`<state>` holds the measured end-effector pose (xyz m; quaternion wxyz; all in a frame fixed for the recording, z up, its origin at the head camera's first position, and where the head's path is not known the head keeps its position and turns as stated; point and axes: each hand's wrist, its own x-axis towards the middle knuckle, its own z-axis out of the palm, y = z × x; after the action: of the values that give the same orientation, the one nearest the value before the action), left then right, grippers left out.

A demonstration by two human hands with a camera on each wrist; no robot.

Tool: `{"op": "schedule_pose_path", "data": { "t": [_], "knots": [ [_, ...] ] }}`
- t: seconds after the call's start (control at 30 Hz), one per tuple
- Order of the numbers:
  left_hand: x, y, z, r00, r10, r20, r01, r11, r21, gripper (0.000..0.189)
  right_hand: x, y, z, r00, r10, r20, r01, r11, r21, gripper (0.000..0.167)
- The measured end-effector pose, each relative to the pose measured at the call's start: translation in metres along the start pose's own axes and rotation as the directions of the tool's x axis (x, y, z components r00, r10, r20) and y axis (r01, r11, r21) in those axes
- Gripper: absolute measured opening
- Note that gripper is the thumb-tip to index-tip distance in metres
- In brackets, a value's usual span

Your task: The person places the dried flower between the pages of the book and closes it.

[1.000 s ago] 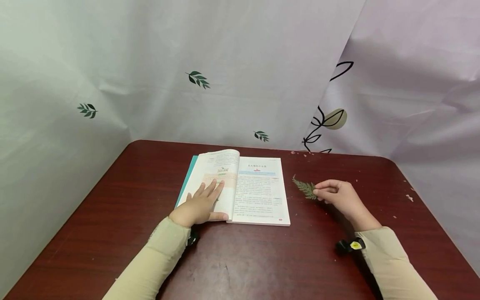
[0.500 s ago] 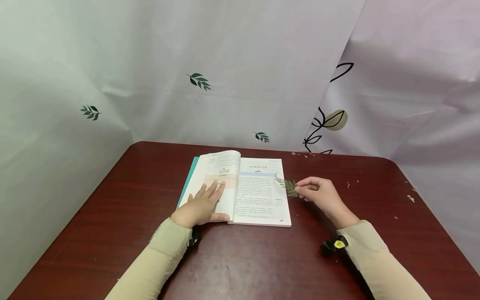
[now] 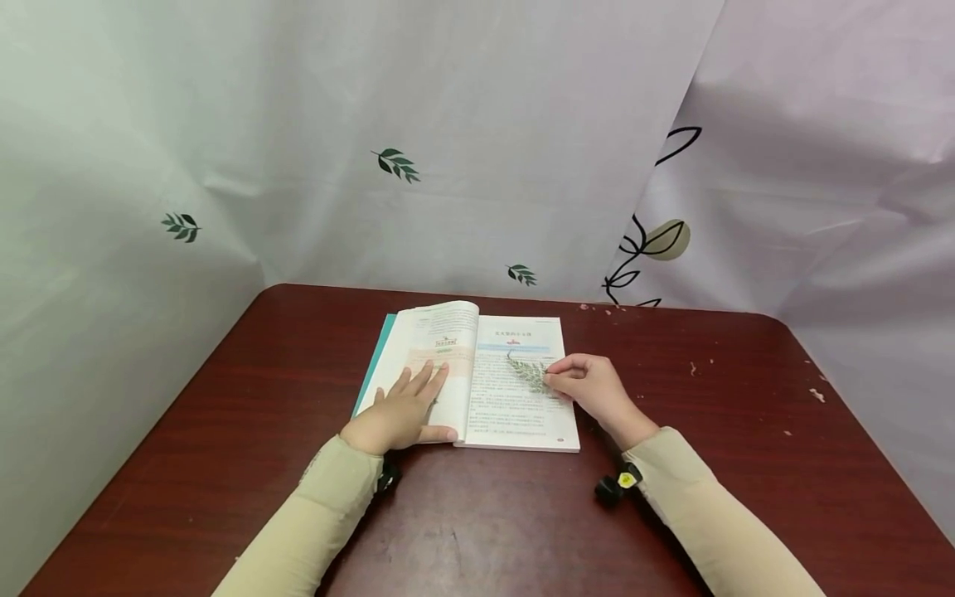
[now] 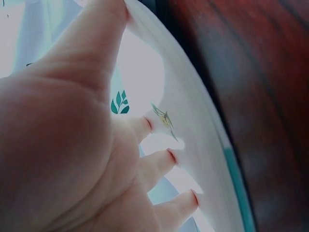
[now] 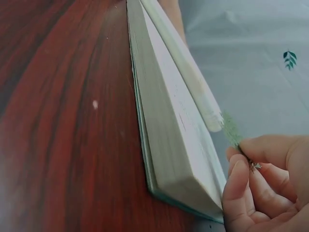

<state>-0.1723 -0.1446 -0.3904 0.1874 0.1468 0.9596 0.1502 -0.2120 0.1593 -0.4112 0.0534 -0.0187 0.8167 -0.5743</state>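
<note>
An open book (image 3: 515,419) with a teal cover lies on the dark red table. My left hand (image 3: 395,414) rests with spread fingers on its left page, and in the left wrist view the fingertips (image 4: 186,203) press against the paper. Between thumb and index finger my right hand (image 3: 593,390) pinches the stem end of a green fern leaf (image 3: 528,373). The leaf points left over the right page. In the right wrist view the fern (image 5: 231,129) sticks out past the fingers, above the book's thick page block (image 5: 164,145); whether it touches the page I cannot tell.
The wooden table (image 3: 224,414) surrounds the book on all sides. Small pale scraps (image 3: 816,395) lie toward its right edge. Behind it hangs a whitish curtain (image 3: 448,224) with printed leaves.
My right hand has carried the fern leaf leftward, from the table beside the book to above the right page. The left hand has stayed on the left page.
</note>
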Motion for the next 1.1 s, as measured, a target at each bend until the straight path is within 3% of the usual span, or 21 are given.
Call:
{"op": "schedule_pose_path", "data": {
  "t": [0.53,0.83,1.1],
  "knots": [
    [-0.001,-0.001,0.0,1.0,0.009,-0.007,-0.009,1.0,-0.012,0.102,0.023,-0.019,0.028,0.988,0.093,-0.12,-0.095,0.995,-0.018,0.012],
    [0.0,-0.001,0.001,1.0,0.012,-0.008,-0.012,1.0,-0.016,0.102,0.027,-0.016,0.042,0.978,0.019,-0.206,-0.049,0.989,-0.142,0.012],
    [0.0,-0.001,0.001,1.0,0.015,-0.011,-0.015,1.0,-0.01,0.102,0.027,-0.017,0.044,0.978,0.017,-0.207,-0.066,0.971,-0.229,0.019]
  ]
}}
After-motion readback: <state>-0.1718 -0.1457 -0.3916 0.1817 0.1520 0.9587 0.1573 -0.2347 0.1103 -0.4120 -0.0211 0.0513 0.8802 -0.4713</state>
